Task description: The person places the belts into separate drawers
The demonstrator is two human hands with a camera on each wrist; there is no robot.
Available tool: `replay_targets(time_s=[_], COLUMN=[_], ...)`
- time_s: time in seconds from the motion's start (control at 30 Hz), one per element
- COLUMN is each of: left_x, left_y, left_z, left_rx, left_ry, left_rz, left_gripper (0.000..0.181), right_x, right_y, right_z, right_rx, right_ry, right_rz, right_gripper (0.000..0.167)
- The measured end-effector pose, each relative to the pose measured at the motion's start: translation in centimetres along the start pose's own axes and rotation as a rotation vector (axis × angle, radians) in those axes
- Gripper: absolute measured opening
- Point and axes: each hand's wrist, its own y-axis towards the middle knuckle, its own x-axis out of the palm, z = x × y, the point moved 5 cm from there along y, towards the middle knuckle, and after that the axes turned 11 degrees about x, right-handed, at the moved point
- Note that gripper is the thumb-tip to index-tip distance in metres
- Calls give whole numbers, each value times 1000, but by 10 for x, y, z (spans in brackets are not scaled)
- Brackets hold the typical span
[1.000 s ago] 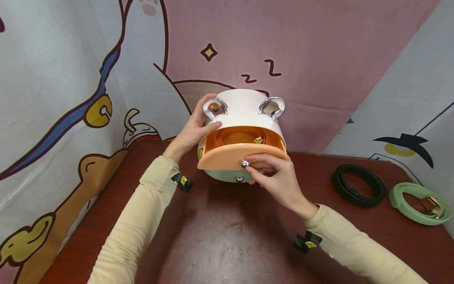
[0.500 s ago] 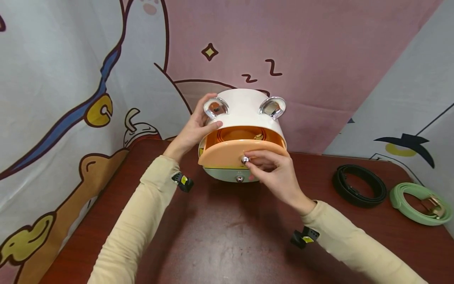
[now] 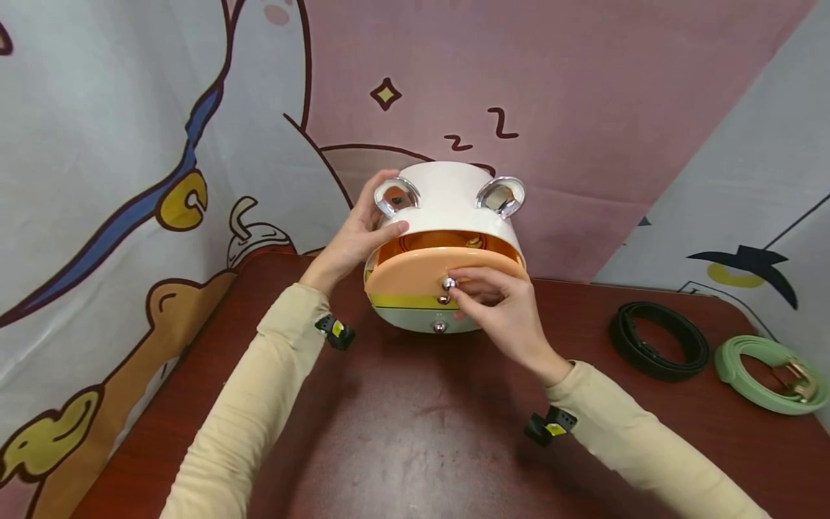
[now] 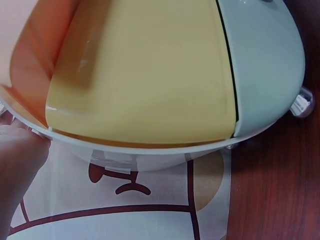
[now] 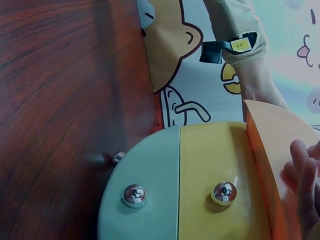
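A white rounded box (image 3: 444, 194) with two silver ears stands at the back of the table. Its orange drawer (image 3: 408, 274) is partly out, and part of a coiled orange belt (image 3: 475, 243) with a gold buckle shows inside. Below are a yellow drawer (image 5: 215, 150) and a pale green drawer (image 5: 150, 165), both flush. My left hand (image 3: 355, 234) holds the box's left side, thumb on the front rim beneath the ear. With thumb and fingertips my right hand (image 3: 509, 310) pinches the orange drawer's silver knob (image 3: 449, 284).
A coiled black belt (image 3: 658, 340) and a coiled light green belt (image 3: 772, 375) with a gold buckle lie on the right of the dark red table (image 3: 402, 425). A printed cloth (image 3: 551, 86) hangs close behind the box.
The orange drawer has moved inward with my right hand at its knob, showing more of the yellow front and its knob below. My left hand keeps its hold on the box.
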Motion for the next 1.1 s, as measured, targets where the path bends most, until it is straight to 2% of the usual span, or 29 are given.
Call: replay_targets(time_s=[0.53, 0.87, 1.1], left_x=[0, 1, 0], left_y=[0, 0, 0], left_z=[-1, 0, -1], left_rx=[54, 40, 44], left_ry=[-11, -15, -7], left_rz=[-13, 5, 12], left_gripper=[72, 72, 72], right_x=[0, 1, 4], right_y=[10, 16, 17], right_z=[7, 10, -4], right_rx=[24, 25, 8], right_ry=[17, 41, 7], right_rz=[-5, 7, 19], right_gripper=[22, 23, 23])
